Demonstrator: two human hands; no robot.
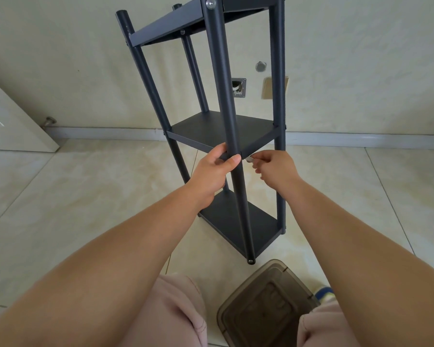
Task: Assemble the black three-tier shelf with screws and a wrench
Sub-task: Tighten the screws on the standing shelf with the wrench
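Here the black shelf [223,131] is seen standing on the tiled floor [73,196], close to the wall, right in front of the person. All three boards are sat between the four poles, so most of the building looks done. A shiny screw [210,3] is seen at the top of the front pole [226,96].

The front pole is held by the left hand [214,171], just where the middle board [223,130] meets it. The fingers are wrapped round the pole and the thumb is laid across its front. A small silver thing [249,159] is pinched by the right hand [273,167], right beside the corner of that board. It may be a screw or the wrench; it is too small to be told.

The step in hand looks to be fixing the middle board to the front pole. For the next move, the hole in the pole and the hole in the board need to be lined up, and the pole needs to be kept steady while the silver thing is pushed in and turned.

A brown see-through box [266,304] is seen on the floor near the knees, and a door [10,121] at the far left.
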